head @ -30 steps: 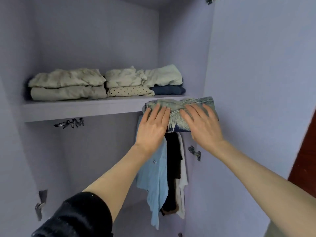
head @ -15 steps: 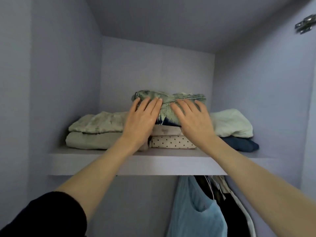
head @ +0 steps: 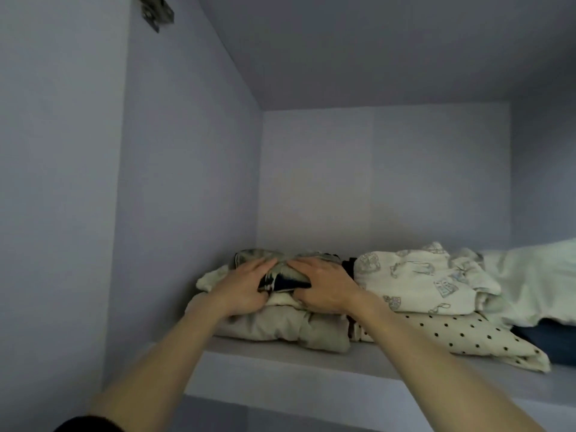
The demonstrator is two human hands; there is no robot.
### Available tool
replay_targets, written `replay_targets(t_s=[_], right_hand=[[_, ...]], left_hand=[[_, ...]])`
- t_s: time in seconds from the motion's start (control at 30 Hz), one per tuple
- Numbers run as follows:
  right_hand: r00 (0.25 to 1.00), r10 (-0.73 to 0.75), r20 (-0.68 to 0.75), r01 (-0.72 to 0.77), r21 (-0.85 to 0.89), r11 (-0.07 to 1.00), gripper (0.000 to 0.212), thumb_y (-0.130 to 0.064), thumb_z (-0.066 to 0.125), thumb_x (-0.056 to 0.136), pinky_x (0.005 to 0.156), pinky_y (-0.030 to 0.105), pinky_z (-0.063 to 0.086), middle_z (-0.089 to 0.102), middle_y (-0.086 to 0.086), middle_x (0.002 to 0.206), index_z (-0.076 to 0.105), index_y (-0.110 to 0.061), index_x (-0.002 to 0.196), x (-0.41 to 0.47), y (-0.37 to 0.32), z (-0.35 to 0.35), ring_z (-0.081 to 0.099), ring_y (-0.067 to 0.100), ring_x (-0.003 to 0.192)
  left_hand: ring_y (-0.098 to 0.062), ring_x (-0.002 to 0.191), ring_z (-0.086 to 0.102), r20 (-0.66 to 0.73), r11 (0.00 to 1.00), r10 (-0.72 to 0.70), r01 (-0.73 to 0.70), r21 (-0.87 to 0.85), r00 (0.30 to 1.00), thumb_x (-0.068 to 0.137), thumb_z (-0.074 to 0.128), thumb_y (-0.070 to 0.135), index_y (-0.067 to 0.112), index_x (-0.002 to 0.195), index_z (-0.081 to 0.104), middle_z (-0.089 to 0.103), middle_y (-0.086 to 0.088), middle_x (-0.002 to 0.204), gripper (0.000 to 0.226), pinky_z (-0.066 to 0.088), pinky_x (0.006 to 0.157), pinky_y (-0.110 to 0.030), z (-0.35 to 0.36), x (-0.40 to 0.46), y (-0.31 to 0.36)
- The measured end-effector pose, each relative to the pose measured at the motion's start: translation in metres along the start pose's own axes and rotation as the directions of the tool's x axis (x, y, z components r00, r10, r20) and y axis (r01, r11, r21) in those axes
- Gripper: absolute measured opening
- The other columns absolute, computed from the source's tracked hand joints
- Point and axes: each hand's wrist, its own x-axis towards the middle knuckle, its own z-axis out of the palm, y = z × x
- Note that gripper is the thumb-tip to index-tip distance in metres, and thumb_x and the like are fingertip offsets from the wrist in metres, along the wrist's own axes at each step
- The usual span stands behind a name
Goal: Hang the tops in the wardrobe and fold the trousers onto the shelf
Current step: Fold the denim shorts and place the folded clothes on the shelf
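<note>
Inside a lilac wardrobe, a metal hinge (head: 155,12) showed high on the left wall, well above the shelf (head: 280,364). A black sleeve (head: 87,424) edged the lower left corner, below the shelf's front lip. On the left end of the shelf lay a stack of folded beige trousers (head: 280,328), and on top of that stack sat the folded jeans (head: 282,275), faded denim with a dark blue inner fold facing the front.

The person's left hand (head: 241,289) was clamped on the left side of the jeans, fingers laid over the top and the thumb tucked under the front edge. The right hand (head: 324,289) gripped the right side of the same bundle in the same way, fingers over the top, thumb curled beneath. The fingertips of the two hands nearly met on top of the jeans. Both bare forearms reached up across the shelf's front edge.

Just to the right of the jeans lay a folded cream printed garment (head: 420,282), resting on a cream polka-dot garment (head: 461,338) that spread forward on the shelf. Farther right from the jeans, a pale green folded garment (head: 536,282) sat on a dark blue one (head: 551,341) at the frame's right edge.
</note>
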Motion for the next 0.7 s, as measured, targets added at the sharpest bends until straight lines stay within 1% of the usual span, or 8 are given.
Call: replay_targets(t_s=[0.07, 0.13, 0.23, 0.3, 0.37, 0.5, 0.6, 0.7], right_hand=[[1.0, -0.005, 0.007, 0.005, 0.003, 1.0, 0.068, -0.042, 0.049, 0.089, 0.117, 0.035, 0.011, 0.018, -0.005, 0.157, 0.019, -0.032, 0.149, 0.007, 0.001, -0.002, 0.016, 0.016, 0.143], [1.0, -0.01, 0.007, 0.01, -0.02, 1.0, 0.069, -0.044, 0.048, 0.089, 0.117, 0.036, 0.007, 0.016, -0.004, 0.157, 0.017, -0.032, 0.149, 0.006, 0.0, -0.006, 0.014, 0.016, 0.143], [0.999, -0.022, -0.046, 0.019, -0.076, 0.997, 0.072, -0.044, 0.048, 0.089, 0.116, 0.04, -0.003, 0.013, -0.004, 0.158, 0.013, -0.03, 0.15, -0.001, -0.002, -0.008, 0.009, 0.014, 0.144], [0.995, -0.033, -0.096, 0.022, -0.116, 0.993, 0.072, -0.044, 0.049, 0.09, 0.116, 0.042, -0.004, 0.013, -0.004, 0.158, 0.013, -0.029, 0.15, -0.01, -0.002, -0.013, 0.007, 0.014, 0.145], [0.993, -0.032, -0.118, 0.015, -0.141, 0.99, 0.07, -0.044, 0.047, 0.091, 0.117, 0.043, 0.0, 0.013, -0.002, 0.158, 0.013, -0.029, 0.15, -0.024, -0.003, -0.02, 0.008, 0.014, 0.145], [0.993, -0.001, -0.117, -0.018, -0.156, 0.988, 0.065, -0.04, 0.044, 0.095, 0.117, 0.04, 0.003, 0.011, -0.001, 0.158, 0.013, -0.027, 0.15, -0.058, -0.016, -0.031, 0.007, 0.016, 0.145], [0.994, 0.008, -0.109, -0.026, -0.16, 0.987, 0.061, -0.037, 0.04, 0.098, 0.117, 0.04, 0.002, 0.006, 0.0, 0.159, 0.011, -0.027, 0.15, -0.091, -0.034, -0.037, 0.003, 0.016, 0.146], [0.993, 0.006, -0.121, -0.016, -0.081, 0.997, 0.059, -0.033, 0.039, 0.098, 0.117, 0.04, 0.002, 0.006, 0.0, 0.159, 0.012, -0.026, 0.15, -0.123, -0.052, -0.034, 0.003, 0.016, 0.146]], left_hand=[[-0.018, 0.144, 0.011, -0.004, 1.0, -0.003, 0.003, -0.018, 1.0, 0.091, 0.05, 0.019, 0.025, 0.15, 0.007, 0.007, -0.001, 0.158, 0.073, 0.01, 0.115, -0.025, -0.004, 0.005, -0.002], [-0.018, 0.144, 0.009, 0.031, 1.0, -0.009, 0.009, -0.028, 0.999, 0.089, 0.051, 0.017, 0.024, 0.15, 0.007, 0.007, -0.001, 0.158, 0.076, 0.008, 0.116, -0.025, -0.011, 0.007, 0.0], [-0.016, 0.145, 0.002, 0.065, 0.999, -0.038, 0.038, -0.003, 0.997, 0.086, 0.053, 0.023, 0.026, 0.15, 0.003, 0.002, 0.002, 0.158, 0.082, 0.005, 0.118, -0.036, -0.02, 0.006, 0.003], [-0.015, 0.145, -0.003, 0.024, 0.998, -0.035, 0.034, 0.056, 0.999, 0.088, 0.053, 0.031, 0.029, 0.15, -0.001, -0.003, 0.006, 0.158, 0.082, 0.001, 0.117, -0.045, -0.024, 0.0, 0.008], [-0.017, 0.145, -0.004, -0.038, 0.995, -0.023, 0.027, 0.101, 0.999, 0.09, 0.052, 0.032, 0.03, 0.149, -0.002, -0.004, 0.006, 0.158, 0.08, -0.001, 0.115, -0.049, -0.029, -0.014, 0.016], [-0.019, 0.145, -0.002, -0.098, 0.995, -0.045, 0.053, 0.084, 0.994, 0.091, 0.05, 0.02, 0.025, 0.15, -0.001, -0.002, 0.002, 0.158, 0.078, 0.002, 0.116, -0.047, -0.038, -0.046, 0.031], [-0.021, 0.145, -0.004, -0.093, 0.994, -0.07, 0.078, 0.081, 0.993, 0.093, 0.048, 0.017, 0.022, 0.15, -0.001, -0.005, 0.0, 0.158, 0.075, 0.004, 0.115, -0.044, -0.04, -0.08, 0.044], [-0.023, 0.145, -0.004, -0.1, 0.994, -0.086, 0.092, 0.059, 0.991, 0.093, 0.046, 0.013, 0.022, 0.15, 0.003, -0.003, -0.003, 0.158, 0.072, 0.006, 0.117, -0.042, -0.033, -0.11, 0.055]])
